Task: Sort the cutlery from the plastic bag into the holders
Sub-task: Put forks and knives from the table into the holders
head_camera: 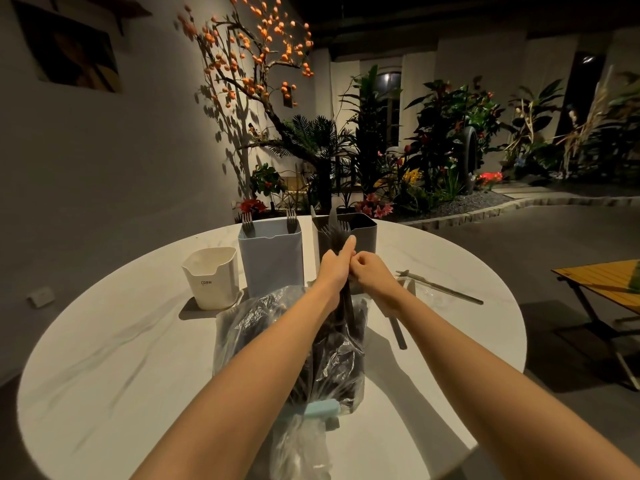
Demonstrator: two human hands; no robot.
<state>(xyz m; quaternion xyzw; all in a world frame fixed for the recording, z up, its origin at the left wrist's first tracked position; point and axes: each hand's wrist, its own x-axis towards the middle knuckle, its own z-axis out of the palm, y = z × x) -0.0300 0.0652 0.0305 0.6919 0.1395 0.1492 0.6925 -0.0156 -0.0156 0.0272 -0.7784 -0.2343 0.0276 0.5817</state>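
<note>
A bundle of dark cutlery (pixel 337 237) stands upright above the plastic bag (pixel 294 341) on the round white surface (pixel 104 358), its tines in front of the dark holder (pixel 363 230). The left hand (pixel 335 268) has a clenched grip round the bundle, thumb pointing up, and the right hand (pixel 369 271) pinches at it just beside the left. Left of these stand a blue holder (pixel 272 261) with forks and a white holder (pixel 211 277), while more cutlery (pixel 440 287) lies on the surface to the right.

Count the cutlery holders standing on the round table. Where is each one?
3: a white holder at left, a blue holder in the middle, a dark holder behind the hands. None seems hidden.
</note>
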